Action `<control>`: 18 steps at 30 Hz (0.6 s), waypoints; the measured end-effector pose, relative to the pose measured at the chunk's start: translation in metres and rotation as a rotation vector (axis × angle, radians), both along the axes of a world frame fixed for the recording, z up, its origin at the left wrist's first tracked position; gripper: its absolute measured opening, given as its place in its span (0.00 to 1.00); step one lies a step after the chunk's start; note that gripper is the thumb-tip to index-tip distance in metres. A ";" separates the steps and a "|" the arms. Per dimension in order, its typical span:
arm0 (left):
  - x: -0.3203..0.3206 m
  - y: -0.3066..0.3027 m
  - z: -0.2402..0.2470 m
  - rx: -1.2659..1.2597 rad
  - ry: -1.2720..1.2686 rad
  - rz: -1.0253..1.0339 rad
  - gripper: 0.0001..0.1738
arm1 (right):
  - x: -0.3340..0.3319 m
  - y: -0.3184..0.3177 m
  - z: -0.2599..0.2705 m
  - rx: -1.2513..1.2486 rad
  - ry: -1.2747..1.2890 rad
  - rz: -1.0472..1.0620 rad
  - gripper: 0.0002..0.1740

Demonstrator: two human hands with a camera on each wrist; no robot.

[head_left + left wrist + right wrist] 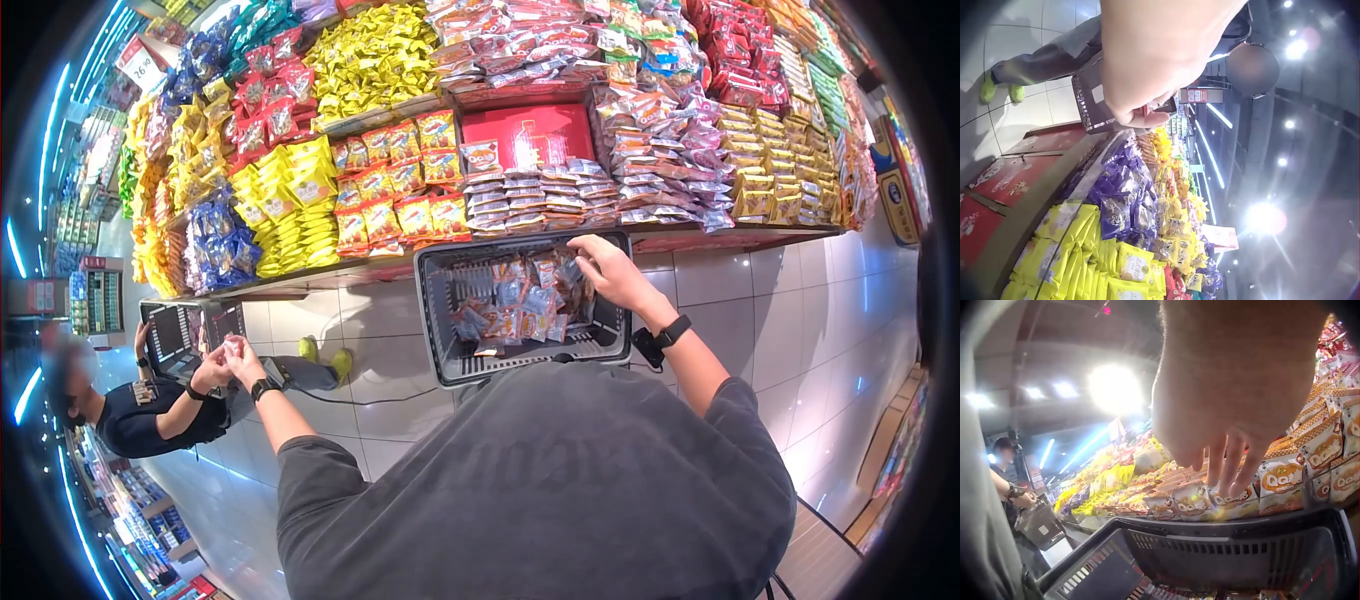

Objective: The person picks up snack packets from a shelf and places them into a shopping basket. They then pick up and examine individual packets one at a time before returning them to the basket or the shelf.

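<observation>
My left hand (244,362) is stretched out to the left and meets the hand (208,372) of another person. A small pale and red piece (1145,110) shows between my thumb and fingers; most of it is hidden, and I cannot tell its kind. Over the right end of a grey plastic basket (432,330) hangs my right hand (612,272), its fingers loosely bent downward. Nothing shows between those fingers (1233,464) in the right wrist view. Inside the basket lie several small snack packets (510,290), heaped toward the middle and right.
A display of bagged snacks stands beyond the basket, with yellow bags (290,205), red-and-yellow bags (400,185) and white-and-orange packets (1282,478). At left the other person (150,415) has a second dark basket (165,335). Tiled floor (370,350) lies between the baskets.
</observation>
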State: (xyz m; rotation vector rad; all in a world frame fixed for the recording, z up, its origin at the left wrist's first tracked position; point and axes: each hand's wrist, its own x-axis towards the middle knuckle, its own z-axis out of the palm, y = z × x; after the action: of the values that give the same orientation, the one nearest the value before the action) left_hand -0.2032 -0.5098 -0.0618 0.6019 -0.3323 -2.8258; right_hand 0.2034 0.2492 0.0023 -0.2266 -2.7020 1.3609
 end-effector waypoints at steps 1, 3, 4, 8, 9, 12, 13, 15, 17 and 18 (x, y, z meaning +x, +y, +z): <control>0.004 -0.002 -0.007 -0.064 0.043 -0.024 0.07 | 0.001 -0.001 0.000 0.009 0.007 0.014 0.16; 0.012 -0.003 -0.016 -0.192 0.128 -0.069 0.08 | 0.001 -0.004 -0.002 0.025 0.022 0.020 0.16; 0.013 0.001 -0.017 -0.192 0.128 -0.067 0.08 | 0.002 -0.006 -0.003 0.041 0.037 0.028 0.16; 0.035 0.105 0.014 -0.937 -0.076 -0.183 0.18 | 0.002 -0.016 0.008 0.029 0.042 0.052 0.16; 0.059 0.152 0.033 -0.965 0.127 -0.310 0.19 | 0.000 -0.020 0.015 0.009 0.036 0.064 0.16; 0.143 0.299 0.114 -1.186 0.222 -0.668 0.18 | -0.011 -0.038 0.030 -0.166 -0.010 0.073 0.15; 0.177 0.348 0.158 -1.210 0.280 -0.797 0.18 | -0.015 -0.045 0.040 -0.227 -0.025 0.100 0.15; 0.213 0.397 0.184 -1.078 0.409 -0.986 0.15 | -0.021 -0.057 0.072 -0.388 -0.016 0.149 0.15; 0.244 0.428 0.212 -1.068 0.485 -1.150 0.12 | -0.023 -0.070 0.096 -0.669 -0.017 0.166 0.15; 0.255 0.440 0.224 -1.074 0.528 -1.221 0.12 | -0.022 -0.077 0.116 -0.784 0.010 0.174 0.19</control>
State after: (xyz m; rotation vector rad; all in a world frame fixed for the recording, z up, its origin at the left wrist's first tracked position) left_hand 0.0515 -0.0699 0.1622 -0.8250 -2.4631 -2.7630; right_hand 0.1809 0.1726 0.1183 -0.0368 -2.0702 2.3961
